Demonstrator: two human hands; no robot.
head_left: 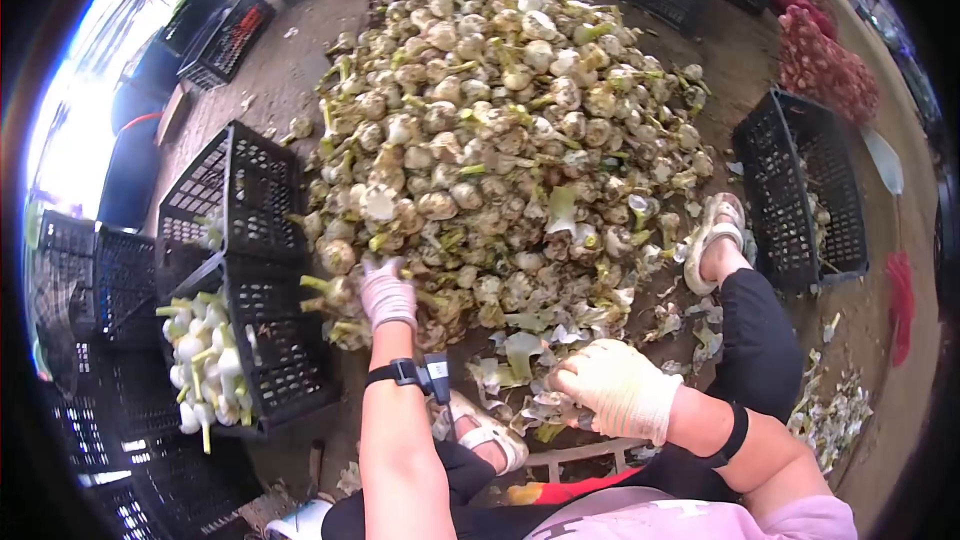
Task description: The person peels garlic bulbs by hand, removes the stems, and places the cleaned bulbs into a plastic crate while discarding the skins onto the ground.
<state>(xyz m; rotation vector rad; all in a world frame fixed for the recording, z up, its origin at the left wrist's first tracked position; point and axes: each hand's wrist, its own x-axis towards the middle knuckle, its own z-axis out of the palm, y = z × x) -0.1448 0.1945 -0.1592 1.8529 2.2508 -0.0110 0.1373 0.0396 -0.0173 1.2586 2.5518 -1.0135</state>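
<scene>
A large heap of garlic bulbs (pixel 480 130) with short green stems covers the floor in front of me. My left hand (pixel 388 295), in a pale glove, reaches to the near left edge of the heap, its fingers among the bulbs; whether it grips one I cannot make out. My right hand (pixel 618 387), also gloved, is at the near right of the heap above loose peeled skins (pixel 520 355). Its fingers are curled round something hidden beneath them. Cleaned white garlic (pixel 207 360) lies in a black crate to the left.
Black crates (pixel 280 340) stand stacked on the left, and another crate (pixel 800 190) is on the right. Red net sacks (pixel 822 65) sit at the upper right. My feet in light sandals (pixel 715 240) flank the near edge of the heap. Skins (pixel 835 420) litter the floor at the right.
</scene>
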